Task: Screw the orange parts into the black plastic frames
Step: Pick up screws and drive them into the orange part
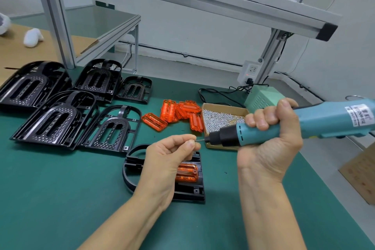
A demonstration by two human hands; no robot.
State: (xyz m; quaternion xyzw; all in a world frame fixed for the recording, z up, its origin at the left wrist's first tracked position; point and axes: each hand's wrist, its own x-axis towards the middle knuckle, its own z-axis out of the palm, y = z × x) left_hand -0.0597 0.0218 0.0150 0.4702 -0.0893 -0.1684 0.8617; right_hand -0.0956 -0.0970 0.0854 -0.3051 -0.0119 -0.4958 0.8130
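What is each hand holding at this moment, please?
Left hand: closed, pinching a small screw at the driver's tip.
Right hand: closed around the teal electric screwdriver.

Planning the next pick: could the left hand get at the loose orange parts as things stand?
Probably yes: the orange pile lies open on the mat just beyond the left hand, nothing between. But its fingertips seem to pinch a screw, which it must release first.
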